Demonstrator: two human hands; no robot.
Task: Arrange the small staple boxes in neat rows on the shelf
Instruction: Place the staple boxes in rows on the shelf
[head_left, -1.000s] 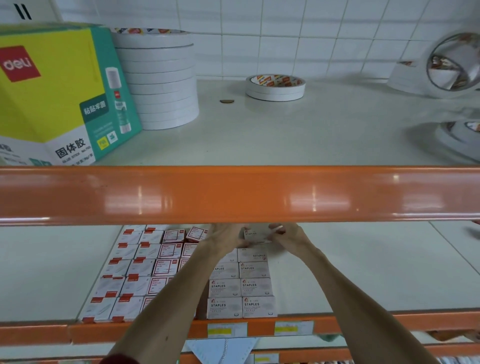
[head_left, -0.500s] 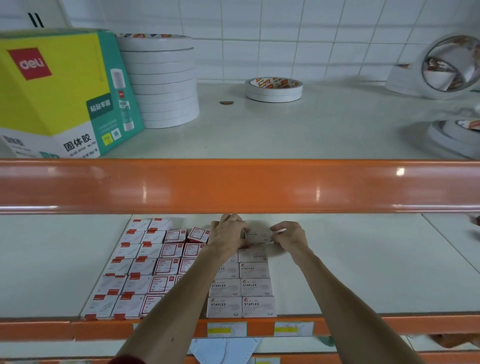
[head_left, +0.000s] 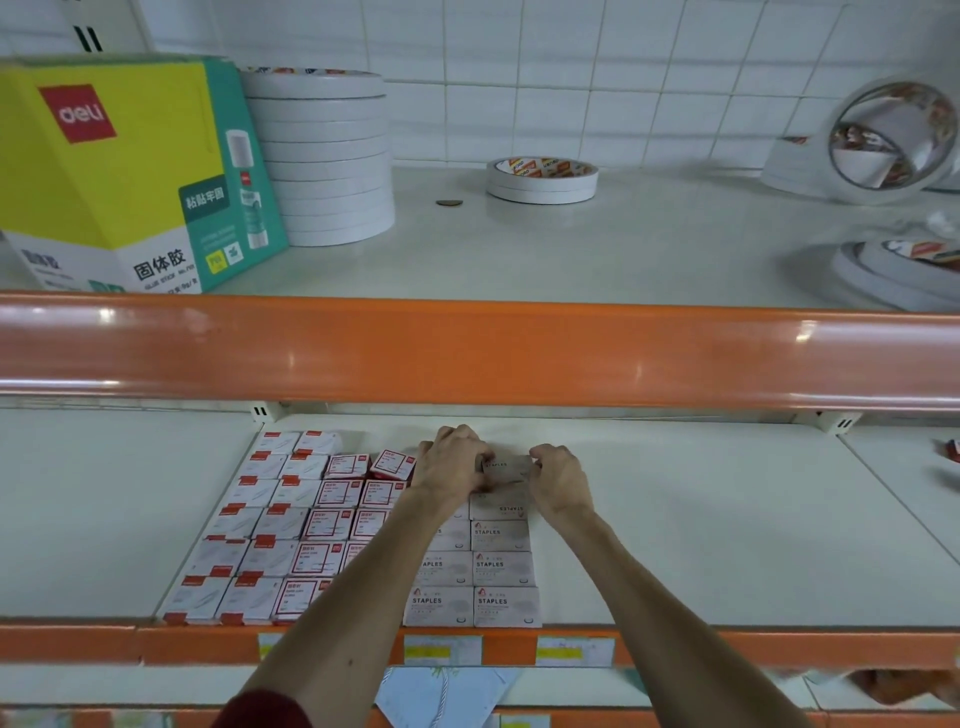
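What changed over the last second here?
Almost nothing moved. The left hand and right hand still grip the same staple box at the far end of the right-hand STAPLES column. Only the camera tilted slightly. The other boxes and tape rolls stayed put.

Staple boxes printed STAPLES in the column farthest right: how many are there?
5. Four staple boxes lie in line from the shelf front backward; the fifth box is at the far end, gripped by the left hand and right hand. Hands may hide more.
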